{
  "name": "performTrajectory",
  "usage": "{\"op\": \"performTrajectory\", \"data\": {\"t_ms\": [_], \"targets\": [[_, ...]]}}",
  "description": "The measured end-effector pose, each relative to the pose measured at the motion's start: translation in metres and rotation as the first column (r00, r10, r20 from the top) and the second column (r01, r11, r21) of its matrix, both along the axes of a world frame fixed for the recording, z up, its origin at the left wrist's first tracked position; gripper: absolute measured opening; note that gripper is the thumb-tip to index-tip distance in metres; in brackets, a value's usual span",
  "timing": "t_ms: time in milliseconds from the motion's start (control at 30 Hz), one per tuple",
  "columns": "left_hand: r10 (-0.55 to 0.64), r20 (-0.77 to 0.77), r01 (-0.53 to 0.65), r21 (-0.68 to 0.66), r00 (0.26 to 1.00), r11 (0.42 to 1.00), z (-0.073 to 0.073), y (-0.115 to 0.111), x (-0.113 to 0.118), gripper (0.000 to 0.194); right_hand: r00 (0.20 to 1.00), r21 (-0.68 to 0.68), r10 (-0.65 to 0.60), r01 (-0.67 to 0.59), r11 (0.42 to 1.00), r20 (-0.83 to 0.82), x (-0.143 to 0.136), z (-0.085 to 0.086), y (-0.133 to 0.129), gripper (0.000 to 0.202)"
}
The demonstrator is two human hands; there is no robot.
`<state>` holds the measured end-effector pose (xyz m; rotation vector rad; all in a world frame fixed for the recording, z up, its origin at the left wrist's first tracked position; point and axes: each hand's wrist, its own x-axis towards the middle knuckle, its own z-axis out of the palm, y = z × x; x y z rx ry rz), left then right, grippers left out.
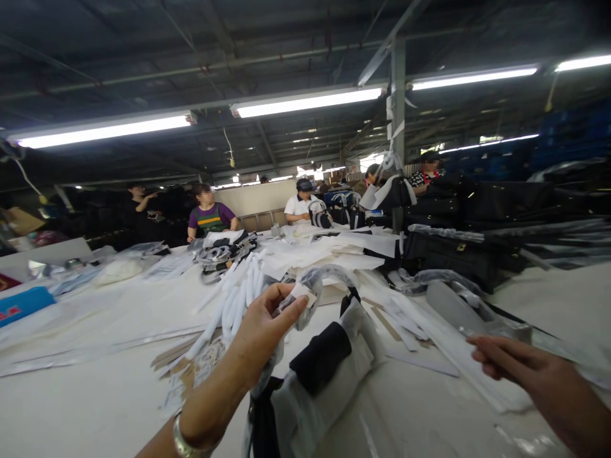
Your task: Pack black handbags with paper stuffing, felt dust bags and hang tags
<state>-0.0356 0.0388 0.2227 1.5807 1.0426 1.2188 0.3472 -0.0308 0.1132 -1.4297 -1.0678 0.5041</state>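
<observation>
My left hand [267,318] pinches a small white tag [303,294] between thumb and fingers, at the bag's plastic-wrapped handle [334,275]. Below it a black handbag [321,357] stands on the table, partly covered in white wrapping [310,413]. Its lower part runs out of view. To the right, my right hand [513,362] hovers apart from the bag, thumb and fingers pressed together. Whether anything small is between those fingertips cannot be made out.
White tubes [238,299] and cardboard strips [179,356] lie left of the bag, with piled paper sheets [334,248] behind. Black bags [443,254] are stacked at right. A blue object [26,306] lies far left. Several people, one in a purple top [210,216], are across the table.
</observation>
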Motion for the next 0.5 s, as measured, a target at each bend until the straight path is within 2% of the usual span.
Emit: {"op": "performTrajectory", "data": {"t_ms": [33, 67, 133, 233, 333, 500], "targets": [[0.000, -0.005, 0.000, 0.015, 1.000, 1.000, 0.000, -0.001, 0.002, 0.036, 0.993, -0.016, 0.117, -0.116, 0.993, 0.009, -0.027, 0.016, -0.001, 0.026], [0.000, -0.013, 0.001, 0.028, 1.000, 1.000, -0.001, -0.002, 0.004, 0.035, 0.972, 0.026, 0.234, -0.234, 0.972, -0.011, -0.055, 0.032, 0.000, 0.029], [-0.004, -0.032, 0.005, 0.058, 0.999, 0.998, -0.002, -0.006, 0.008, 0.033, 0.891, 0.121, 0.452, -0.443, 0.888, -0.051, -0.108, 0.063, 0.003, 0.032], [-0.025, -0.053, 0.031, 0.118, 0.998, 0.992, -0.002, -0.010, 0.012, 0.029, 0.790, 0.195, 0.609, -0.588, 0.785, -0.068, -0.166, 0.094, 0.013, 0.033], [-0.042, -0.049, 0.050, 0.176, 0.998, 0.983, -0.001, -0.012, 0.015, 0.028, 0.767, 0.238, 0.638, -0.609, 0.757, -0.069, -0.194, 0.102, 0.027, 0.031], [-0.053, -0.024, 0.056, 0.181, 0.998, 0.982, 0.001, -0.013, 0.014, 0.030, 0.813, 0.195, 0.578, -0.557, 0.808, -0.071, -0.205, 0.094, 0.045, 0.034]]}}
